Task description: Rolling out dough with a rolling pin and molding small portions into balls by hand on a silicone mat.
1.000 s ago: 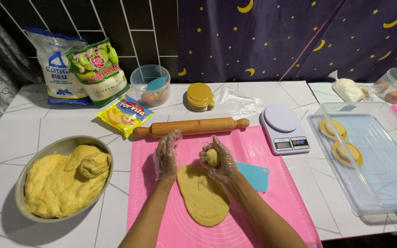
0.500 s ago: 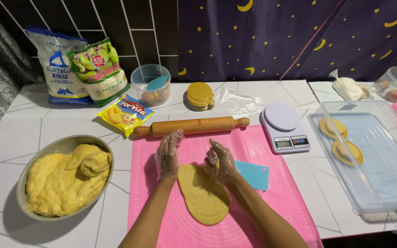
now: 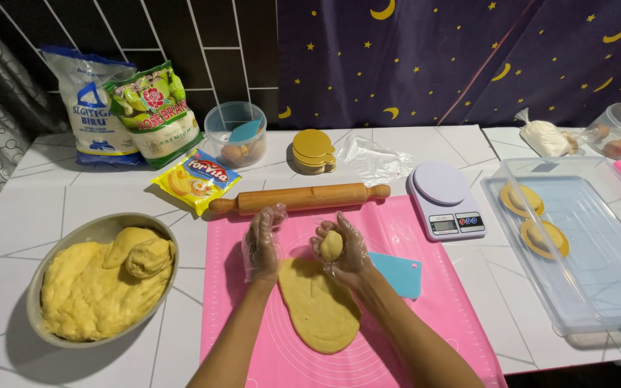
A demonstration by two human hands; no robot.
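- Right hand [image 3: 341, 248], in a thin, crinkly see-through glove, is curled around a small round yellow dough ball [image 3: 330, 246].
- Left hand [image 3: 264, 241], in the same kind of glove, is open and holds nothing. It is just beside the ball, fingers up.
- Under both hands lies a flat, long oval of soft yellow dough [image 3: 318, 305] on a smooth pink mat [image 3: 440, 309].
- A thin blue scraper [image 3: 400, 273] lies on the mat, just right of the right hand.
- A long, round wooden rolling pin [image 3: 300, 197] lies across the top of the mat.
- A round white scale [image 3: 445, 208] sits near the pin's right end.
- A round grey bowl [image 3: 41, 280] of lumpy yellow dough sits well to the left.
- A clear plastic tray [image 3: 598, 280] on the right holds two round gold discs [image 3: 545, 238] with dough on them.
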